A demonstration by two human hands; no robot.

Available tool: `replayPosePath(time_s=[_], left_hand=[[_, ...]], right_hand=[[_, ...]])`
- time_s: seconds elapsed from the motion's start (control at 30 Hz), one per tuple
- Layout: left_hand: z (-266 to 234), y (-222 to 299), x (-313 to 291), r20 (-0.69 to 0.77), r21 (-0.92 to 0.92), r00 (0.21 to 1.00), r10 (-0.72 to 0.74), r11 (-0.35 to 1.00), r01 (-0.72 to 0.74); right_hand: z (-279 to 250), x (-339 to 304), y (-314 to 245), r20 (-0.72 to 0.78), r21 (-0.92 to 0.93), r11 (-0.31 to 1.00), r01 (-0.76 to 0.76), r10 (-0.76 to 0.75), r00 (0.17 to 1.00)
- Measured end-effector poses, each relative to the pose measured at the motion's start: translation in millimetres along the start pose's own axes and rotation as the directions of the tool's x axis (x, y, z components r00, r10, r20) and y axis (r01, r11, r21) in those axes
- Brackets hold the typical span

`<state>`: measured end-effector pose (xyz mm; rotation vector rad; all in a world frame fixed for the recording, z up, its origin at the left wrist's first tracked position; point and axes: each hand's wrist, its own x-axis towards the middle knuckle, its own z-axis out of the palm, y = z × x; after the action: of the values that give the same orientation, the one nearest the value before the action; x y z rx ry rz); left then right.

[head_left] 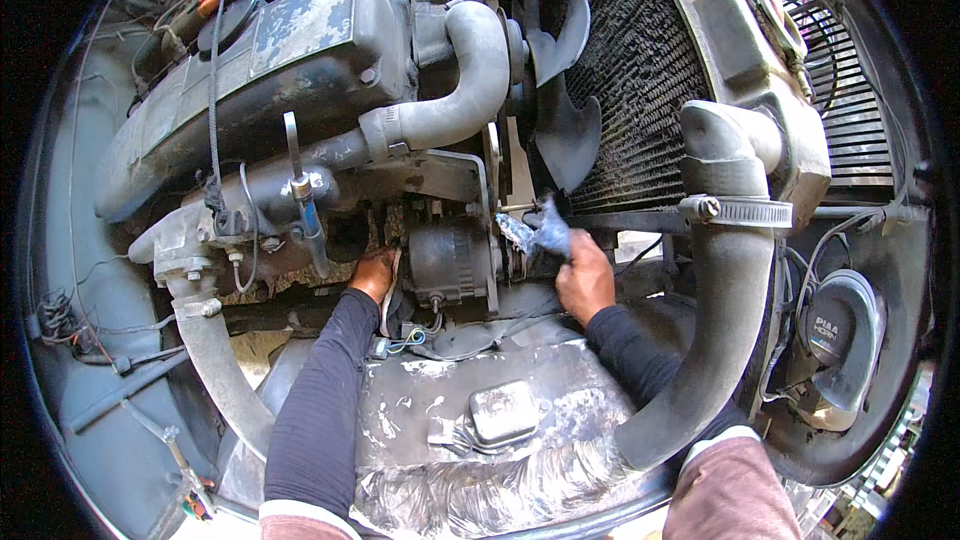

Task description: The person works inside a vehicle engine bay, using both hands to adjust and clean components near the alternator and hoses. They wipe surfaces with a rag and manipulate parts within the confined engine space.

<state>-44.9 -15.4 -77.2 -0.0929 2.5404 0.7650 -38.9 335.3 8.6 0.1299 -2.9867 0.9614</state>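
Your right hand (587, 280) grips a seemingly soft, light rag (549, 231), best bunched at its right end; whether your left hand (373, 274), by the alternator's (447, 262) left edge, grips anything, I can't tell.

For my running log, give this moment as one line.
left hand: beside alternator, grip unclear | right hand: holding crumpled blue-white rag | nearby: fan, radiator

White lettering (826, 327), stacked lines, on a round black horn (842, 342)
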Motion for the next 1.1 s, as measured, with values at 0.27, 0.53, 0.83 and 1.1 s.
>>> replayPosePath(time_s=[0.27, 0.53, 0.83, 1.1], left_hand=[[-4.4, 22.8, -6.2, -0.018, -0.041, 0.996, -0.089, 0.995, 0.088], [17.5, -23.7, 17.7, 0.012, 0.094, 0.998, 0.065, 0.993, -0.065], [13.1, -18.0, 13.7, -0.035, 0.024, 0.986, 0.164, 0.986, -0.163], [-16.6, 27.2, -0.6, 0.193, -0.473, 0.946, -0.26, 0.82, 0.322]], right_hand=[[-7.3, 6.8, -14.9, -0.037, -0.064, 0.987, 0.149, -0.152, 0.988], [17.5, 23.6, 18.2, 0.447, 0.457, 0.805, -0.379, 0.161, 0.88], [47.6, 31.3, 47.0, 0.437, -0.351, 0.932, -0.094, 0.252, 0.863], [61.8, 49.9, 64.5, 0.657, -0.254, 0.945, -0.207, 0.326, 0.68]])
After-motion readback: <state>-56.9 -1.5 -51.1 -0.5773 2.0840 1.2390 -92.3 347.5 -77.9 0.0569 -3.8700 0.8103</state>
